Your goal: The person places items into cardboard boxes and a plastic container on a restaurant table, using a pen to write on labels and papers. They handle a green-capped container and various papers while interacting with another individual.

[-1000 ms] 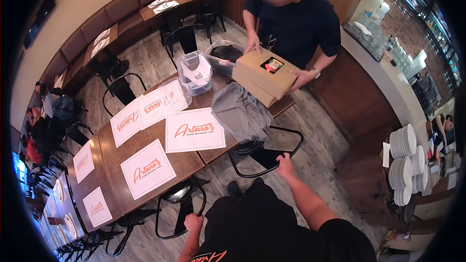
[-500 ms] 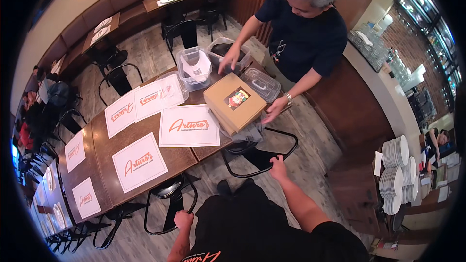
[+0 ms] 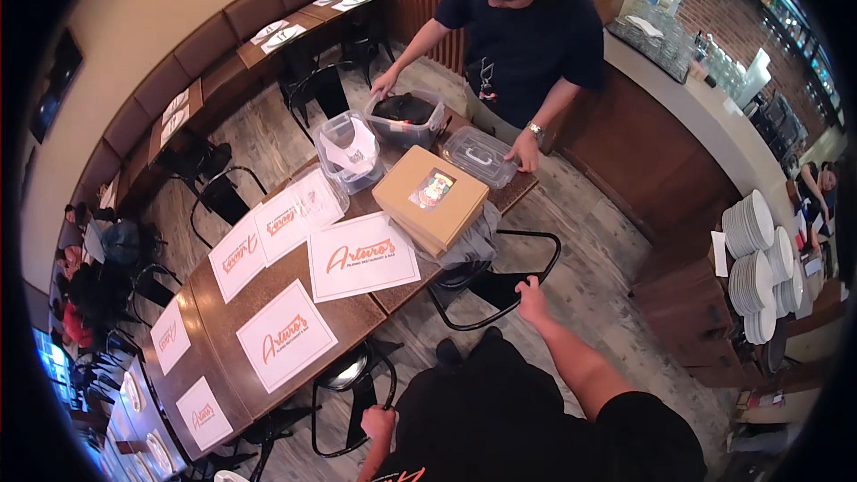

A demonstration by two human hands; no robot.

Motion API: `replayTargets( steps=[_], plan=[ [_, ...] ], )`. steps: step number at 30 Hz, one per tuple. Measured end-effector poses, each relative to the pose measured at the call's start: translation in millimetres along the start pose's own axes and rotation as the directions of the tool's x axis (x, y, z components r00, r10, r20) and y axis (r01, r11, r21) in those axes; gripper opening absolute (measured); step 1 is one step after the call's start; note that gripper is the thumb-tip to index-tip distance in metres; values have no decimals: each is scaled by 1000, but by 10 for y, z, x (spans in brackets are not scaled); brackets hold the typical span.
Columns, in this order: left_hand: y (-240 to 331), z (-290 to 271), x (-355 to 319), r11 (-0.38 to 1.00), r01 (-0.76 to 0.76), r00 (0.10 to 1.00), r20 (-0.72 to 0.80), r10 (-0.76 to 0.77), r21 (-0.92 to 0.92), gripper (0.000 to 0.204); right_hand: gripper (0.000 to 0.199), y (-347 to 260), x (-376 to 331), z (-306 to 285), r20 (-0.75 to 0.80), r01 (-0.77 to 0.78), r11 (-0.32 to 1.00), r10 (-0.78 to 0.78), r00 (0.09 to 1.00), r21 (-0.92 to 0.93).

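Observation:
My right hand (image 3: 532,300) rests on the back rail of a black metal chair (image 3: 493,278) beside the long wooden table (image 3: 357,312). Low at the frame's bottom, my left hand (image 3: 378,423) grips the back of a second black chair (image 3: 350,391). A brown cardboard box (image 3: 430,198) with a picture label lies on the table's end, on top of a grey cloth (image 3: 471,241). Across the table a person in a dark shirt (image 3: 527,36) has one hand on a clear tub (image 3: 403,118) holding dark fabric and the other on a clear lid (image 3: 482,157).
White paper placemats (image 3: 361,255) with orange lettering line the table. A second clear tub (image 3: 348,150) stands near the box. Stacks of white plates (image 3: 759,259) sit on a counter at the right. More chairs, tables and a bench run along the far left wall.
The box has been set down on the table over the grey cloth. The other person let go of it and now handles a clear tub and lid. My view moved closer.

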State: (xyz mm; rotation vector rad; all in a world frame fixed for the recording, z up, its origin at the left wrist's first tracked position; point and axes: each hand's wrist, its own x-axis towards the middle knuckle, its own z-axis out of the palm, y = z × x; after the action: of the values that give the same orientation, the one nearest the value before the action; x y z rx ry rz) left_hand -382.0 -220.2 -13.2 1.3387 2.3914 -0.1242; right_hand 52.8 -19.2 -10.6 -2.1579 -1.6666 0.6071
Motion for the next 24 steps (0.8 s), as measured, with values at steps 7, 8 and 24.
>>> replayTargets(
  steps=[7, 8, 24],
  plan=[
    [-59, 36, 8, 1000, 7, 1000, 0, -7, 24, 27, 36, -10, -31, -9, 25, 6, 1000, -6, 1000, 8],
    [-53, 34, 11, 1000, 2, 1000, -2, -2, 27, 27, 36, 1, -37, -6, 26, 14, 1000, -15, 1000, 16],
    [-37, 16, -14, 1000, -9, 999, -32, 10, 20, 22, 35, 57, -10, 49, 26, 26, 999, -25, 999, -44]
  ],
)
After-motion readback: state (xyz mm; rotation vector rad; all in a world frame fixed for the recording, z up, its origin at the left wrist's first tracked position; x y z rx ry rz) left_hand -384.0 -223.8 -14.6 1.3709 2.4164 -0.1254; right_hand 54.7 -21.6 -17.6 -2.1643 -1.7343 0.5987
